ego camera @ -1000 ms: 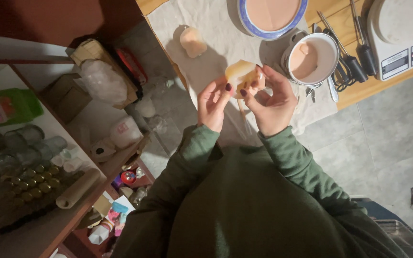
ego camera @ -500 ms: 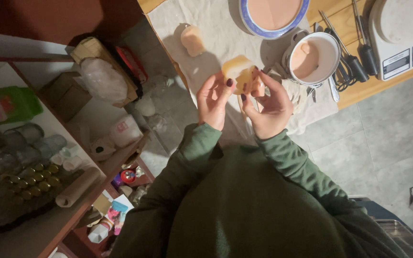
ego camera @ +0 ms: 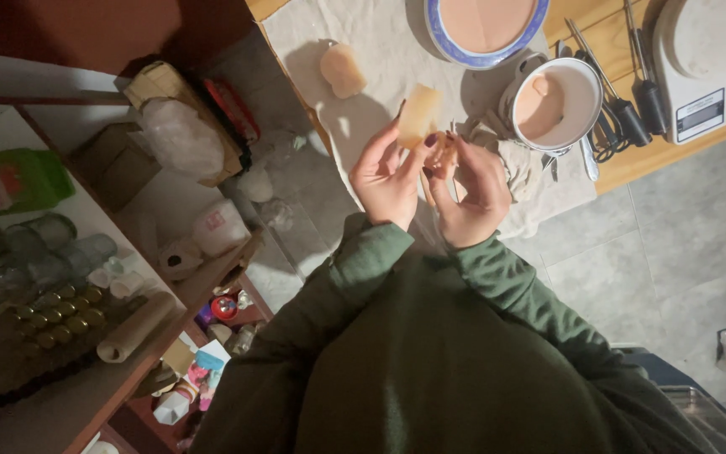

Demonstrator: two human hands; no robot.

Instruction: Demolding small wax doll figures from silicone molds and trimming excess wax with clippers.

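A pale yellow block (ego camera: 419, 115), possibly soap or wax, is held upright above a cloth-covered table (ego camera: 380, 42). It is pinched at its lower end by the fingertips of the left hand (ego camera: 388, 172). The right hand (ego camera: 468, 189) is raised just beside it, fingers curled narrowly around a small amber piece (ego camera: 444, 154); what that piece is cannot be told in the dim light. A second pale lump (ego camera: 342, 70) is seen lying on the cloth, apart from the hands. A cup (ego camera: 556, 105) of pinkish liquid is placed near the right hand, with a blue-rimmed plate (ego camera: 455, 50) beyond it and a scale (ego camera: 707, 63) at the table's end.
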